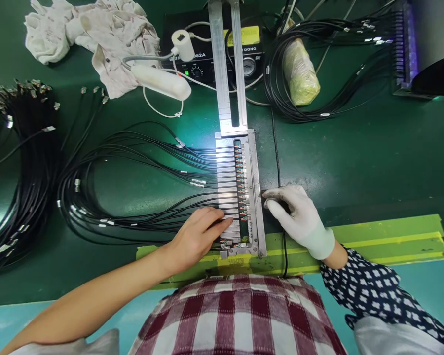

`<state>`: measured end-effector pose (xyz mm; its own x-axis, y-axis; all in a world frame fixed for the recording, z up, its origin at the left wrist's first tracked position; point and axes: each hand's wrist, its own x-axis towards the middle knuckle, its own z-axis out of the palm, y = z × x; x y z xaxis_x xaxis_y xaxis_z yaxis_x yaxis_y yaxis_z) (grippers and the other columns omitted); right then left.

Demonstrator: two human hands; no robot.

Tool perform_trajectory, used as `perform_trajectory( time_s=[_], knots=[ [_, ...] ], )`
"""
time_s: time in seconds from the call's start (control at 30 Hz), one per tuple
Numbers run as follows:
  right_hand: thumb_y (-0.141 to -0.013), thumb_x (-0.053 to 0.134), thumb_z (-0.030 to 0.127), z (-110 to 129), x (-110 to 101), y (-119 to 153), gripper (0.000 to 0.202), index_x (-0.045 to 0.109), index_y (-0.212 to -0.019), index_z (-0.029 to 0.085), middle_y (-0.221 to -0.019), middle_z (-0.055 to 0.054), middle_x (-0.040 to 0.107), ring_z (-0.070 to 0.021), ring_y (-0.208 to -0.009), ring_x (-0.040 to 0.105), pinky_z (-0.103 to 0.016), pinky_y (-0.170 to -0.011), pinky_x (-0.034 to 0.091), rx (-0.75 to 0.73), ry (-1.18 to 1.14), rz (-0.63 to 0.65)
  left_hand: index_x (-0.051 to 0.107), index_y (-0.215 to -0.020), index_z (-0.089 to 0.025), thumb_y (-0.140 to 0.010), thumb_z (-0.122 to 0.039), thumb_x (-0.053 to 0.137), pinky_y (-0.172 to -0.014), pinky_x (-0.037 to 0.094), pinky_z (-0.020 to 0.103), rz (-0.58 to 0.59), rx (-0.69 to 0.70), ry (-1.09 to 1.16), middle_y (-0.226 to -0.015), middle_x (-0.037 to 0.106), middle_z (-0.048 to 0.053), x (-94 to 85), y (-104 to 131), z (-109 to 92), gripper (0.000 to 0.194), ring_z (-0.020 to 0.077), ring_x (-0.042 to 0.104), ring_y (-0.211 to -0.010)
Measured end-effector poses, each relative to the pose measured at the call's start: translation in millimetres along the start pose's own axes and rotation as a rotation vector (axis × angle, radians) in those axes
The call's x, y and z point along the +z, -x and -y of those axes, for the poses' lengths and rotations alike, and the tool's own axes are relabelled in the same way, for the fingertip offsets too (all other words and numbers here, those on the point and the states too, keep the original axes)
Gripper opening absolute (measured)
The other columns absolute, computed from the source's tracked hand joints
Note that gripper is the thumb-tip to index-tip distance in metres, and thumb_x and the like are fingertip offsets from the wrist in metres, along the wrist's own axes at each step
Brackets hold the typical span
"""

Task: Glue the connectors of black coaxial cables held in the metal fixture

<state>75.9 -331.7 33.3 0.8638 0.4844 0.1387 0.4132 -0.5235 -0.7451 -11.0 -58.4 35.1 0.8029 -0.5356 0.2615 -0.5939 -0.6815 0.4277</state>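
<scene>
A metal fixture stands on the green table in front of me, with several black cables laid side by side across it, their small connectors in a row along its slot. My bare left hand rests at the fixture's lower left, fingers together on a cable end; what they pinch is too small to make out. Just right of the fixture, my right hand in a white glove has thumb and forefinger curled toward each other beside its edge. Whether anything lies between those fingertips cannot be told.
A thick cable bundle lies at the left. Behind are crumpled white cloths, a black control box and a wrapped yellow-green bundle. More cables run to a purple-lit device at the back right.
</scene>
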Motion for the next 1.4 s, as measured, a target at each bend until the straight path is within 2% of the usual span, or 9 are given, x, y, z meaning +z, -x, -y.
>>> perform_trajectory(
  time_s=[0.13,0.37,0.47,0.6,0.77,0.97,1.1,1.23,1.4],
  knots=[
    [-0.102,0.053,0.031,-1.5,0.9,-0.6,0.016,0.067,-0.103,0.025,-0.093,-0.003,0.073,-0.0246,-0.084,0.066,-0.042,-0.086,0.046,-0.008,-0.005,-0.001,0.06,-0.132,-0.012,-0.097,-0.005,0.041,-0.075,0.049,0.032,0.048,-0.009,-0.136,-0.09,0.062,0.008,1.3,8.8,-3.4,0.04,0.0191,0.055,-0.082],
    [-0.103,0.051,0.033,1.0,-0.8,3.0,0.019,0.067,-0.103,0.025,-0.098,-0.004,0.074,-0.0274,-0.092,0.066,-0.045,-0.09,0.047,0.006,0.038,0.007,0.058,-0.134,-0.016,-0.099,-0.01,0.041,-0.073,0.048,0.032,0.093,-0.064,-0.004,-0.094,0.066,0.008,-6.7,10.7,-3.6,0.04,0.0189,0.058,-0.082],
    [-0.103,0.051,0.035,1.5,-0.3,10.7,0.019,0.067,-0.103,0.025,-0.098,-0.005,0.073,-0.028,-0.093,0.066,-0.045,-0.087,0.048,0.0,0.048,0.007,0.061,-0.122,-0.016,-0.101,-0.02,0.049,-0.079,0.049,0.033,0.139,-0.18,0.096,-0.1,0.069,0.008,-17.3,19.5,-10.5,0.024,0.0194,0.061,-0.088],
    [-0.102,0.052,0.035,-0.1,1.9,17.3,0.019,0.068,-0.104,0.025,-0.1,-0.005,0.073,-0.0286,-0.095,0.066,-0.045,-0.087,0.048,0.01,0.057,0.01,0.062,-0.101,-0.017,-0.1,-0.016,0.051,-0.078,0.05,0.029,0.197,-0.301,0.261,-0.095,0.067,0.005,-26.1,35.6,-15.9,0.011,0.0172,0.061,-0.087],
    [-0.101,0.053,0.032,-0.4,2.3,15.3,0.017,0.068,-0.103,0.025,-0.1,-0.004,0.073,-0.0282,-0.096,0.066,-0.044,-0.088,0.047,0.008,0.057,0.004,0.061,-0.102,-0.018,-0.099,-0.012,0.053,-0.083,0.052,0.026,0.031,-0.346,0.306,-0.096,0.067,0.005,-26.7,40.4,-14.8,0.01,0.0151,0.063,-0.092],
    [-0.101,0.053,0.032,0.0,2.0,13.2,0.016,0.068,-0.103,0.025,-0.099,-0.004,0.073,-0.0275,-0.093,0.066,-0.044,-0.089,0.046,-0.007,0.059,0.009,0.061,-0.108,-0.015,-0.099,-0.011,0.05,-0.08,0.055,0.028,-0.107,-0.153,0.188,-0.096,0.065,0.008,-2.1,6.5,-28.0,0.015,0.0167,0.063,-0.088],
    [-0.102,0.053,0.031,0.9,2.1,12.9,0.016,0.068,-0.102,0.025,-0.097,-0.004,0.074,-0.0269,-0.091,0.067,-0.043,-0.089,0.047,-0.02,0.065,-0.018,0.062,-0.108,-0.014,-0.1,-0.014,0.049,-0.081,0.057,0.03,-0.071,-0.051,0.168,-0.098,0.064,0.011,12.5,-11.9,-32.9,0.015,0.0184,0.062,-0.09],
    [-0.103,0.052,0.032,2.5,1.1,12.5,0.017,0.068,-0.103,0.025,-0.097,-0.003,0.074,-0.026,-0.089,0.067,-0.042,-0.087,0.047,-0.024,0.056,0.006,0.059,-0.12,-0.014,-0.098,-0.008,0.049,-0.08,0.057,0.029,-0.065,-0.109,0.181,-0.101,0.063,0.01,7.3,-1.4,-20.9,0.025,0.017,0.062,-0.091],
    [-0.105,0.048,0.037,2.8,-0.1,11.2,0.022,0.067,-0.104,0.025,-0.097,-0.004,0.074,-0.026,-0.088,0.066,-0.043,-0.087,0.046,-0.004,0.037,0.025,0.058,-0.127,-0.013,-0.096,-0.002,0.042,-0.081,0.058,0.027,0.022,-0.032,0.143,-0.101,0.066,0.01,-4.5,7.1,-7.1,0.037,0.0165,0.063,-0.091]
  ],
)
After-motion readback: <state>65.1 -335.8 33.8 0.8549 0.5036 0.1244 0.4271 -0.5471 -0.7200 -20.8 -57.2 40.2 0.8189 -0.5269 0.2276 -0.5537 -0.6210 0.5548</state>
